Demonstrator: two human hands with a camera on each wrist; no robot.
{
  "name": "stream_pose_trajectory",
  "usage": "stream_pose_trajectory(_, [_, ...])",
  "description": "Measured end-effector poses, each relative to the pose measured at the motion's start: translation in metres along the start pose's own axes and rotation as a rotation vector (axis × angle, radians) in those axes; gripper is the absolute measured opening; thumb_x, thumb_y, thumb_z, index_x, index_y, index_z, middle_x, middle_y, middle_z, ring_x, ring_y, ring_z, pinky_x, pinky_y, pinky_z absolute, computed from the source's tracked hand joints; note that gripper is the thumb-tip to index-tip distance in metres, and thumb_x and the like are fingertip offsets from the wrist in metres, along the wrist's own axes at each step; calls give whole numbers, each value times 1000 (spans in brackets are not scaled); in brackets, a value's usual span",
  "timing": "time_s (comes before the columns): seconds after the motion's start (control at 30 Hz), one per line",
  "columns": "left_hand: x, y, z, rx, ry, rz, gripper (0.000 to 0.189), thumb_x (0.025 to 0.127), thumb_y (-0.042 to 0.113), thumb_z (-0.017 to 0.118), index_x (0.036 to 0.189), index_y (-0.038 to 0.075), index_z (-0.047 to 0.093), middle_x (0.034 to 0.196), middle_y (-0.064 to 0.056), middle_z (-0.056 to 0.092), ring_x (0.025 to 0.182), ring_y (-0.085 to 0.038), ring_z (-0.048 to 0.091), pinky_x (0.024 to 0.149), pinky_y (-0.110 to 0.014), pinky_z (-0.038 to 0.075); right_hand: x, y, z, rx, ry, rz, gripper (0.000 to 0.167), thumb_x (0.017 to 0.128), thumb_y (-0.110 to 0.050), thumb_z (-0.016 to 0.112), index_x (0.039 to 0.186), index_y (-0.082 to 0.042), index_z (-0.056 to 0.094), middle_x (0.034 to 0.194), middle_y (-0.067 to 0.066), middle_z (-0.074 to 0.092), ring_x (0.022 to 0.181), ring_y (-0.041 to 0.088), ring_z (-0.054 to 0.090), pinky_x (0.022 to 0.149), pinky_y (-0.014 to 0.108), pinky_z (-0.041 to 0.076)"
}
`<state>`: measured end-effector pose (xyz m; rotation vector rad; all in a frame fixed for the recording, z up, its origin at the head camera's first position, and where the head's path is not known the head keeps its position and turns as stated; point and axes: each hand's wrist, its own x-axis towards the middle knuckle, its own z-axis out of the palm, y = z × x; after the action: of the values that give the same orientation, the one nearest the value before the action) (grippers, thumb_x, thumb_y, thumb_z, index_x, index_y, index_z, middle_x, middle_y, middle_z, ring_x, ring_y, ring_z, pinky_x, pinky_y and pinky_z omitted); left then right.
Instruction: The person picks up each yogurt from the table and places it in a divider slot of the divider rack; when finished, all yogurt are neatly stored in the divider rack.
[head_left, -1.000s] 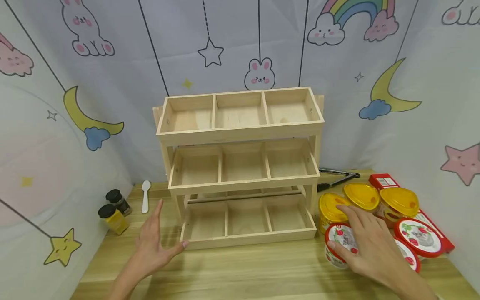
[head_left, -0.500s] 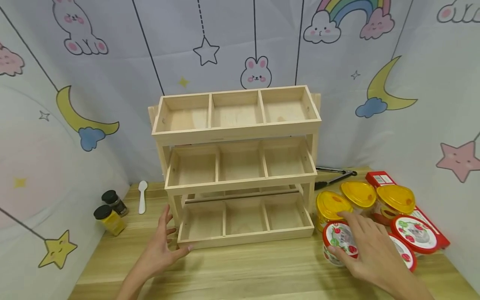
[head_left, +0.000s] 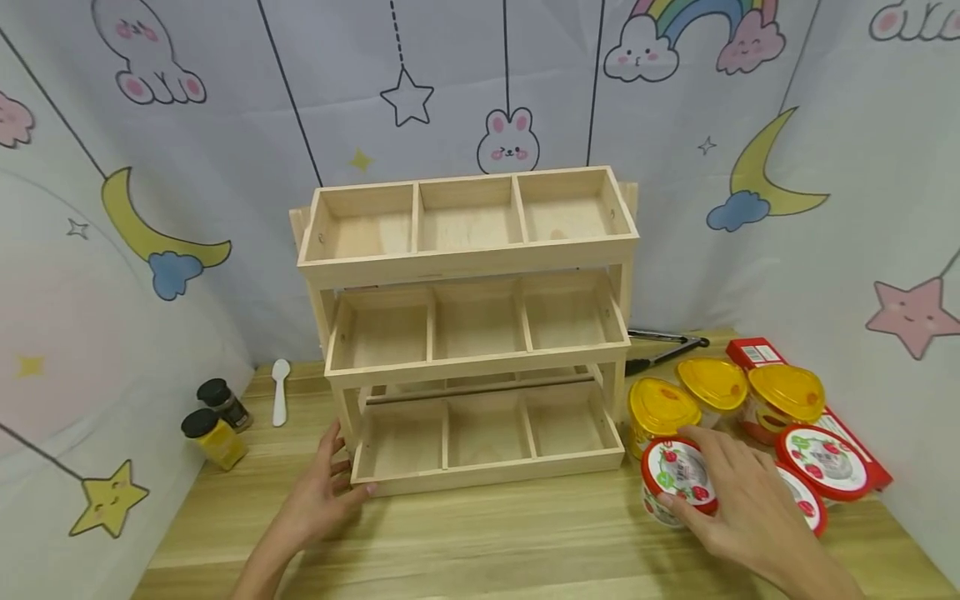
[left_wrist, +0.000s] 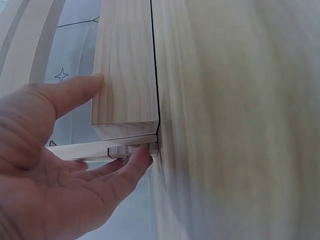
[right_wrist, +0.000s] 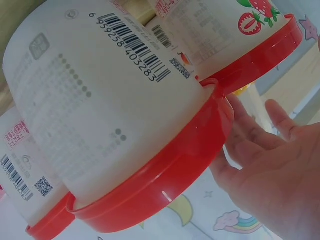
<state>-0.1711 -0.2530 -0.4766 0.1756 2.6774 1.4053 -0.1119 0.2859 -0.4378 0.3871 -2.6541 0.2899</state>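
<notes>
A three-tier wooden rack [head_left: 480, 475] with divided trays stands mid-table. My left hand [head_left: 318, 492] grips its lower left corner. In the left wrist view, the thumb [left_wrist: 82, 92] lies on the front of the bottom tray [left_wrist: 125, 65] and the other fingers [left_wrist: 125, 175] bend round the side by the foot. My right hand [head_left: 742, 492] hovers at a red-lidded cup [head_left: 678, 475], its thumb and index finger spread over the lid. In the right wrist view, the fingers [right_wrist: 250, 135] are loosely bent beyond the large red lid [right_wrist: 165, 185] of a nearer cup.
Yellow-lidded tubs [head_left: 712, 383] and more red-lidded cups [head_left: 828, 458] crowd the right side, beside a red box [head_left: 753, 352]. Black tongs [head_left: 667, 354] lie behind. At left are a white spoon [head_left: 280, 392], a yellow jar [head_left: 217, 442] and a dark jar [head_left: 225, 404].
My left hand has come in from the left, its fingers bending round the rack's lower corner. The right hand has stayed by the red-lidded cup. The whole head view has shifted slightly.
</notes>
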Motion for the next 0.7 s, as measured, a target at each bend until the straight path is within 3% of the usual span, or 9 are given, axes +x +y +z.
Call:
stream_pose_trajectory(0.23, [0, -3, -2, -33, -7, -28, 114, 94, 16, 85, 171, -2, 2, 168, -41, 26, 144, -59, 52, 107, -44, 65, -2, 0, 4, 28, -12, 22, 84, 78, -58, 90, 140, -12, 57, 130, 7, 68, 114, 39, 66, 95, 59, 52])
stream_pose_trajectory(0.5, [2, -9, 0, -72, -21, -35, 109, 96, 17, 84, 171, -2, 7, 170, -38, 24, 146, -57, 50, 107, -39, 64, -2, 2, 3, 16, -67, 48, 88, 77, -61, 89, 142, -10, 56, 133, 10, 67, 115, 40, 65, 96, 61, 52])
stream_pose_trajectory(0.7, [0, -13, -2, -92, -30, -52, 101, 99, 17, 80, 172, 1, 12, 176, -31, 19, 151, -55, 45, 108, -37, 64, -2, 4, 7, 22, -35, 19, 82, 73, -57, 93, 135, -13, 62, 127, 8, 69, 111, 37, 67, 93, 59, 53])
